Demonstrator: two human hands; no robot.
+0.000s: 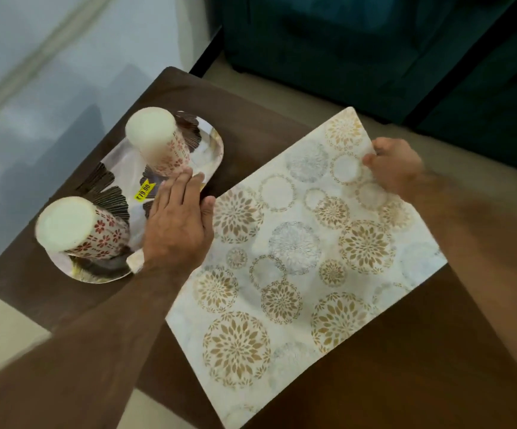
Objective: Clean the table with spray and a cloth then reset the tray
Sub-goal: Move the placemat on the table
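An oval tray (210,140) with a dark leaf print and a yellow price sticker (144,190) sits on the left part of the dark wooden table (251,119). Two upside-down floral cups stand on it, one at the far end (158,140) and one at the near end (77,226). My left hand (178,221) lies flat with straight fingers on the tray's right edge. A white placemat (297,243) with gold and grey flower circles covers the table's middle. My right hand (393,164) pinches the mat's far right edge. No spray bottle or cloth is in view.
A dark teal sofa (374,41) stands beyond the table's far side. Pale floor (50,72) lies to the left. The placemat's right edge hangs past the table's edge.
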